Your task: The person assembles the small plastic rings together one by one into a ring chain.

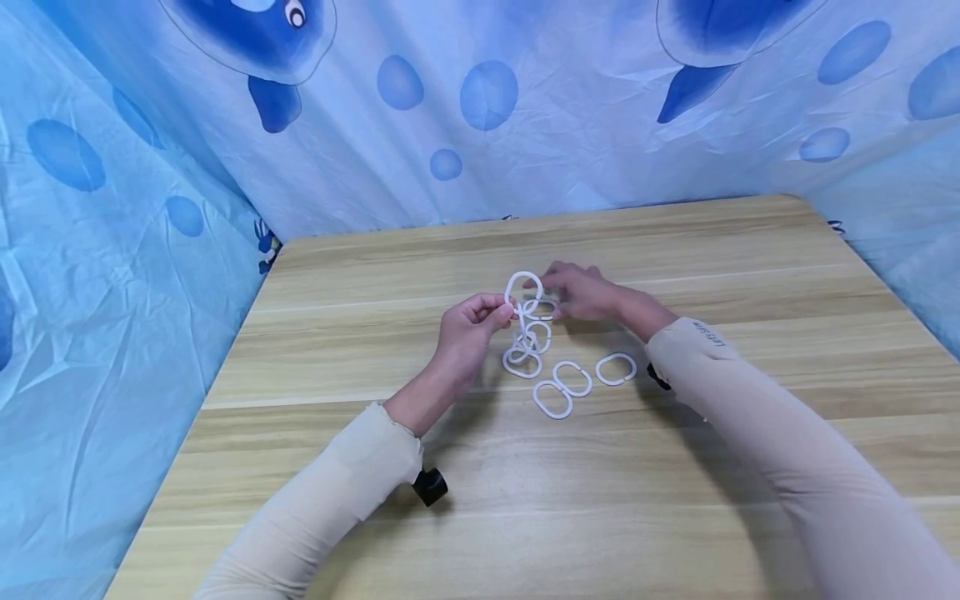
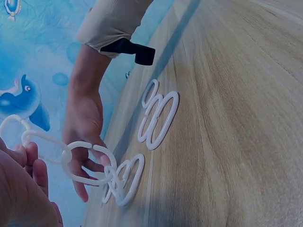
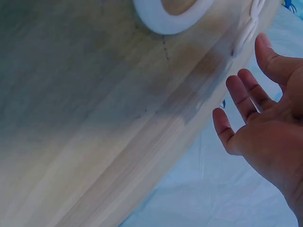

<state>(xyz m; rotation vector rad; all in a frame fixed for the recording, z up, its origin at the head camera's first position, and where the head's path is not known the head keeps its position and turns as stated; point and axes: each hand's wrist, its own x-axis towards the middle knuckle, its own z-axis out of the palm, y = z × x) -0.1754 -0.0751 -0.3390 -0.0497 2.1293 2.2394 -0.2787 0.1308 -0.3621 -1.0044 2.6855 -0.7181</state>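
My left hand (image 1: 467,333) pinches a white plastic chain link (image 1: 522,274) between thumb and fingers, above the table. More joined oval links hang below it; in the left wrist view, one hanging link (image 2: 87,181) shows a small gap in its rim. The lower end of the chain bunches on the wood. Just right of the chain is my right hand (image 1: 588,292), its fingers spread and loosely bent. Nothing is held in that hand (image 3: 270,123) in the right wrist view; whether a fingertip touches the chain is hard to tell.
Nearer the front lie loose white links: one link (image 1: 616,356) at the right, and two others side by side left of it. The wooden table (image 1: 600,517) runs back to a blue curtain (image 1: 337,158) with sea-animal prints. Black wrist mounts hang under both sleeves.
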